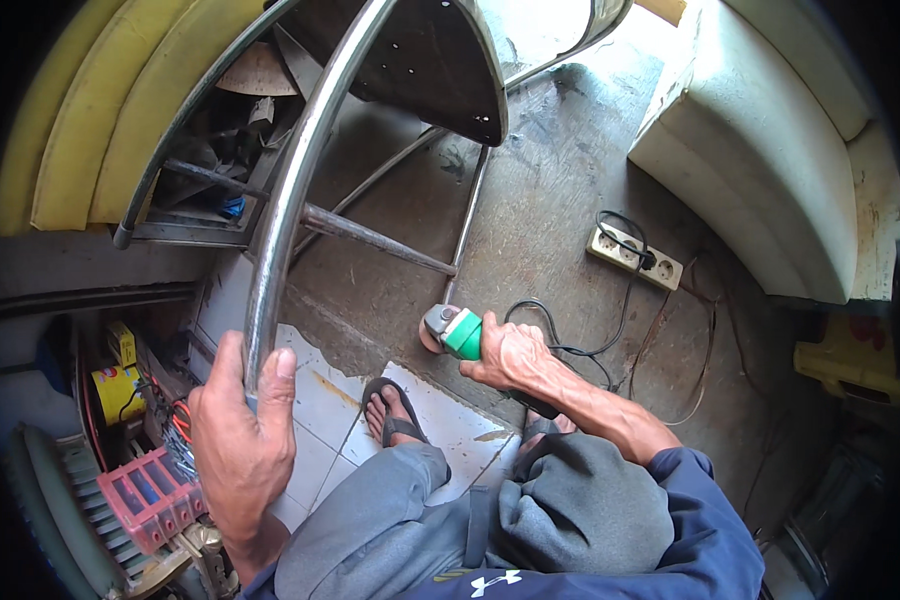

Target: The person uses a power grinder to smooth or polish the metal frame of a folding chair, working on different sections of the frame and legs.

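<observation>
My left hand (238, 445) is closed round the lower end of a shiny bent metal tube, part of a chair frame (295, 190). A dark, perforated seat panel (425, 75) sits on that frame, and a crossbar joins its legs. My right hand (515, 358) grips a green angle grinder (464, 336) by its body. The grinder's reddish disc lies close to the end of the frame's far leg; whether they touch, I cannot tell. Below the hands, my sandalled foot (392, 412) rests on white tiles.
A power strip (634, 257) with a black plug and cord lies on the concrete floor (560, 180). An off-white padded seat (760, 160) stands at the right. Yellow cushions (80, 120) fill the upper left. Tools and a pink compartment box (152, 498) are at the lower left.
</observation>
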The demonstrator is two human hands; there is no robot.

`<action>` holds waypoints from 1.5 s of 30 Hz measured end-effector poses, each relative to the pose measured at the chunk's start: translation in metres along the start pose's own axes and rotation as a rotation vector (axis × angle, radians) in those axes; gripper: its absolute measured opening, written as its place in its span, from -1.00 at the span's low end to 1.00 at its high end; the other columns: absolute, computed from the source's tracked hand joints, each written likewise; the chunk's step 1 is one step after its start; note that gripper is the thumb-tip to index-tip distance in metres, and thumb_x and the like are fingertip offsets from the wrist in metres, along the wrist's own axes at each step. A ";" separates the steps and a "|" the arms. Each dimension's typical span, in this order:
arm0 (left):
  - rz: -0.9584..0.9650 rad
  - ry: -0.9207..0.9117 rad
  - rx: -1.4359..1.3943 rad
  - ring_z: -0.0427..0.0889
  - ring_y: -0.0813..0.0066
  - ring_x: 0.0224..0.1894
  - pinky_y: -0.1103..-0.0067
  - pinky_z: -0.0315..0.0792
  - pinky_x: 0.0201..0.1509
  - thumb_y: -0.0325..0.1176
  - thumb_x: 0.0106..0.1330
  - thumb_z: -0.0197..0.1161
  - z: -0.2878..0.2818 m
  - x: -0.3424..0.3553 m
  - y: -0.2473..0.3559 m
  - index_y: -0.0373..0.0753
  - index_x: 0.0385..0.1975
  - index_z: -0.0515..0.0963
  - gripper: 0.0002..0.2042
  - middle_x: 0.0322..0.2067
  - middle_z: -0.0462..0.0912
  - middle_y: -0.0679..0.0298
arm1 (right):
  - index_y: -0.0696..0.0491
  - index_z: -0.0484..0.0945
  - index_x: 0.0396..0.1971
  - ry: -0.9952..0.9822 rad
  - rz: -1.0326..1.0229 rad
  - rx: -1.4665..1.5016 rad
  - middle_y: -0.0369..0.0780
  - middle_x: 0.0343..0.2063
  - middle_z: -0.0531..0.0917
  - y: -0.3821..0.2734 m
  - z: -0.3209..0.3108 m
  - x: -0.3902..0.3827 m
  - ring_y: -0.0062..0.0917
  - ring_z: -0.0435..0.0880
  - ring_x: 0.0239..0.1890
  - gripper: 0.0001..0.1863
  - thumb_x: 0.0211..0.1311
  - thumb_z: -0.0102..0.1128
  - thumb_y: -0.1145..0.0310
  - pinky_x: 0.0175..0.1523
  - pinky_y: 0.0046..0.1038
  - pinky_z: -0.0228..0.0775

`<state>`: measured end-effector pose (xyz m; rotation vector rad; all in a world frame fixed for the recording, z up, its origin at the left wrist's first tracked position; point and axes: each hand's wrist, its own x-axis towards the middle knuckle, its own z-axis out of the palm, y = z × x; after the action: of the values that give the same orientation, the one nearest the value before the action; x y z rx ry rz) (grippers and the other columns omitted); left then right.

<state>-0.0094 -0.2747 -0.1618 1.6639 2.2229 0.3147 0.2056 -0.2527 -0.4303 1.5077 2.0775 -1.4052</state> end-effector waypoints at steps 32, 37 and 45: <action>0.058 -0.171 -0.122 0.55 0.02 -0.63 0.30 0.35 -0.47 -0.32 0.48 0.27 0.020 -0.023 -0.008 -0.34 -0.28 0.36 -0.75 -0.64 0.47 0.07 | 0.38 0.36 -0.03 0.216 0.026 0.065 0.21 -0.33 0.75 -0.020 0.028 0.039 0.10 0.79 -0.22 -0.27 0.14 0.43 0.01 -0.02 0.00 0.55; 0.045 -0.162 -0.134 0.49 0.07 -0.65 0.30 0.32 -0.49 -0.32 0.48 0.27 0.024 -0.024 -0.014 -0.32 -0.31 0.35 -0.74 -0.66 0.42 0.10 | 0.37 0.36 -0.05 0.223 0.017 0.072 0.21 -0.33 0.75 -0.020 0.033 0.044 0.09 0.79 -0.23 -0.27 0.13 0.44 0.01 -0.04 0.00 0.56; 0.006 -0.171 -0.162 0.50 0.15 -0.66 0.33 0.34 -0.48 -0.33 0.48 0.27 0.021 -0.023 -0.010 -0.31 -0.32 0.35 -0.75 -0.67 0.45 0.13 | 0.36 0.37 -0.06 0.239 0.022 0.077 0.20 -0.36 0.75 -0.010 0.028 0.036 0.13 0.78 -0.25 -0.28 0.13 0.44 0.00 -0.05 0.03 0.55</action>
<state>-0.0036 -0.2999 -0.1818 1.5517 2.0125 0.3311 0.1714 -0.2527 -0.4627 1.8034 2.1533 -1.3709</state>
